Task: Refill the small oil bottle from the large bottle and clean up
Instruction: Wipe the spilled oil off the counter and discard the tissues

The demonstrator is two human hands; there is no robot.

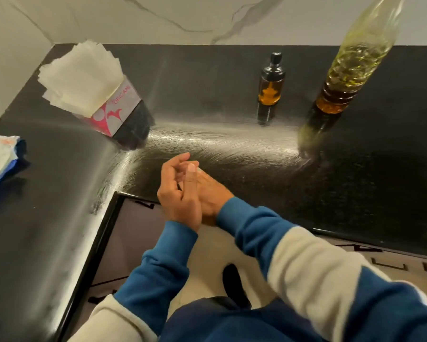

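Note:
The small oil bottle (pixel 269 87) stands upright at the back of the black counter (pixel 219 77), amber oil inside and a black cap on top. To its right rises the large clear bottle (pixel 350 70), partly filled with yellow oil; its top runs out of the frame. Both my hands are together over the counter's front edge. My left hand (pixel 180 193) lies across my right hand (pixel 212 191), fingers loosely curled, holding nothing. My right hand is flat underneath, partly hidden. Both are well in front of the bottles.
A box of white paper napkins (pixel 89 82) stands at the back left. A crumpled white and blue wrapper (pixel 2 159) lies at the left edge. The counter forms an L around me, and a white marble wall runs behind it.

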